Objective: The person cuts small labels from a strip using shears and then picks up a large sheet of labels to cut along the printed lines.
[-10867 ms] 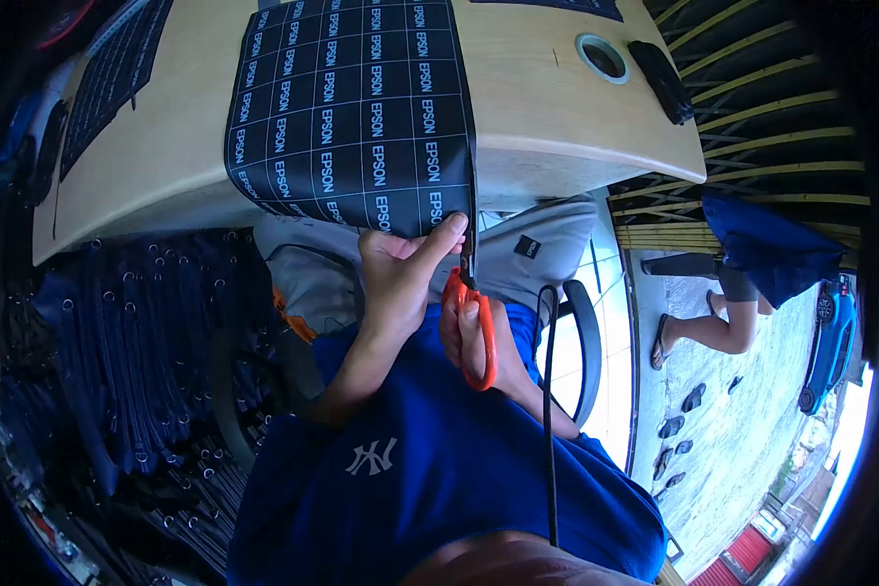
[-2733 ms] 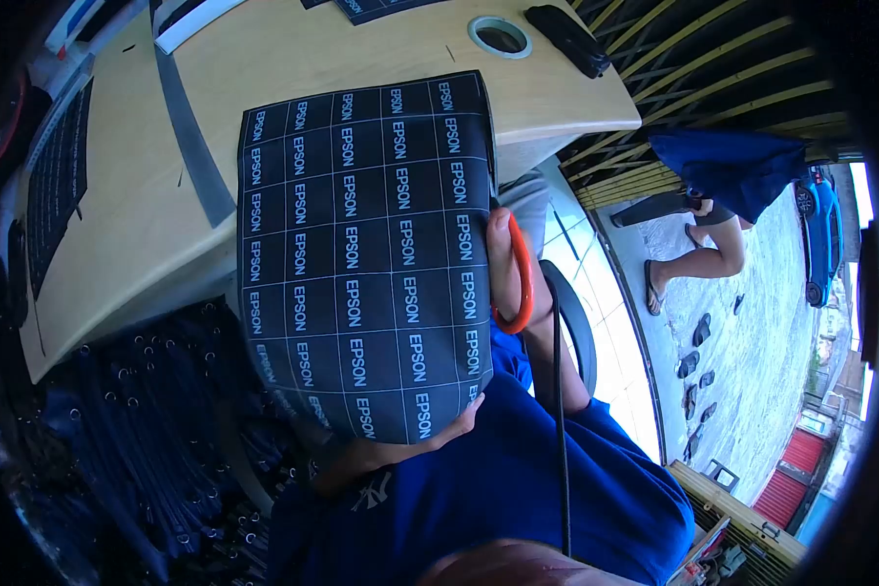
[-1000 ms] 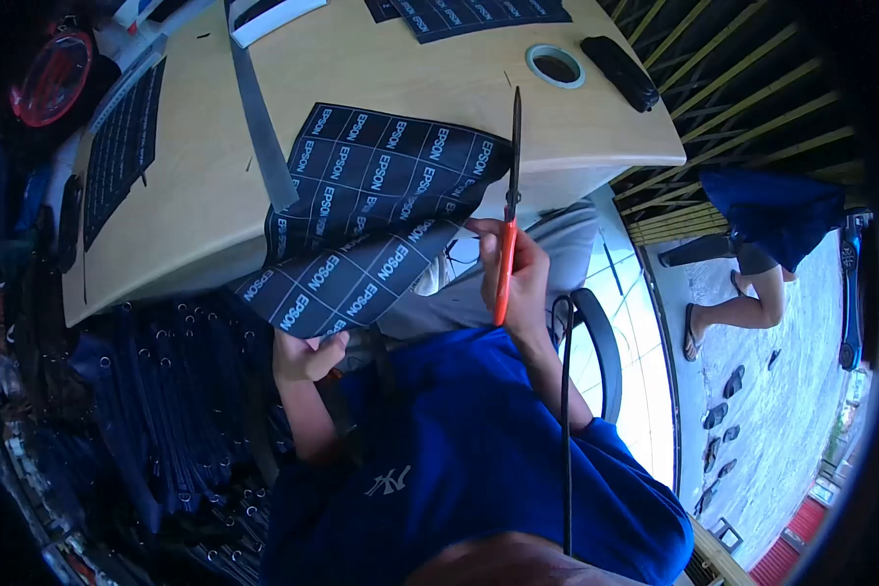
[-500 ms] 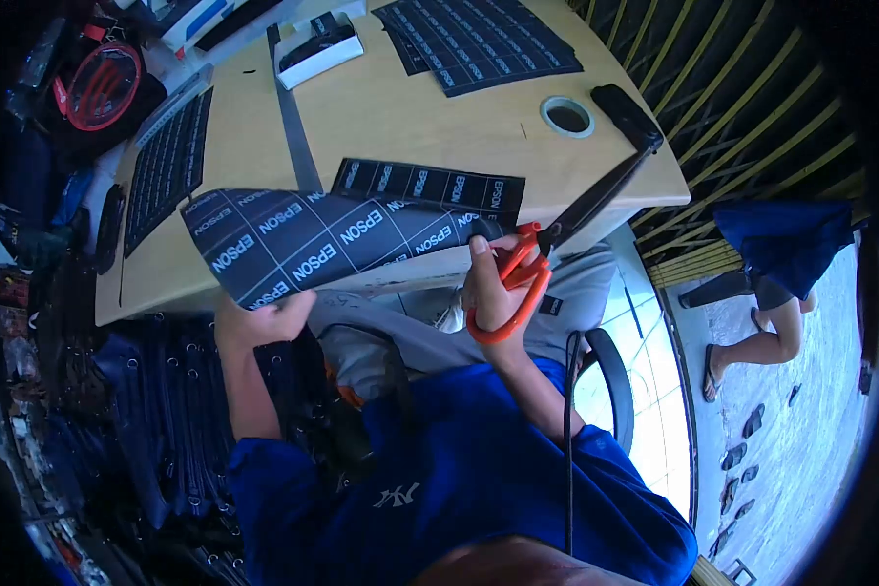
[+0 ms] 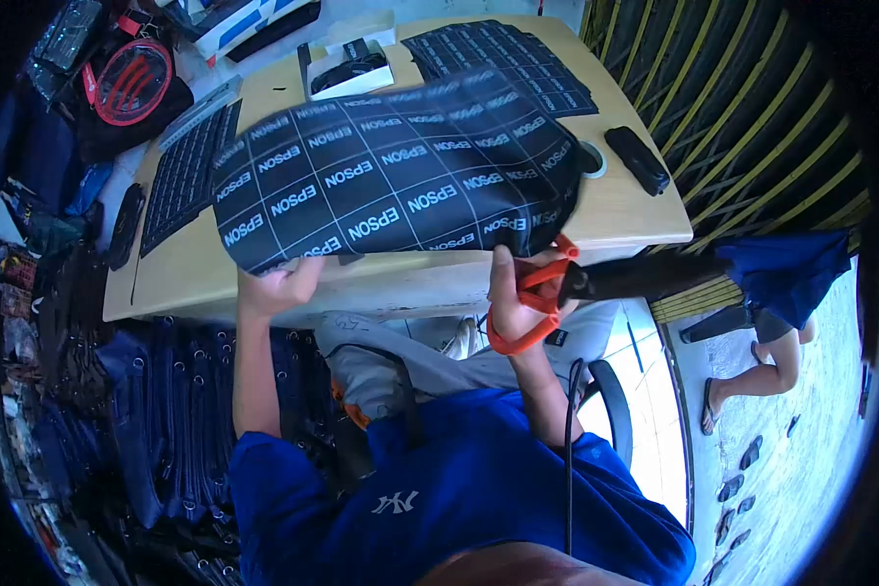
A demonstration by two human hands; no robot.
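A black sheet printed with white EPSON labels in a grid (image 5: pixel 361 181) is held up over the table's near edge, bowed and slightly blurred. My left hand (image 5: pixel 285 286) is closed on its near left edge, thumb on top. My right hand (image 5: pixel 520 303) pinches the sheet's near right corner while also holding scissors with orange handles (image 5: pixel 525 342). Their dark blades point right, past the table edge, smeared by motion. Fingers under the sheet are partly hidden.
On the table (image 5: pixel 635 220) are more printed sheets (image 5: pixel 503 54), a strip of them at left (image 5: pixel 190 161), an open white box (image 5: pixel 386 73), a tape roll (image 5: pixel 593 161) partly covered, and a black case (image 5: pixel 638 159). Dark straps with metal rings (image 5: pixel 186 420) hang at left. Another person's leg (image 5: pixel 767 376) shows at right.
The sheet, curled low before, is now lifted and spread wider, covering the smaller strip and part of the tape roll. The scissor blades have swung down to the right, off the black case.
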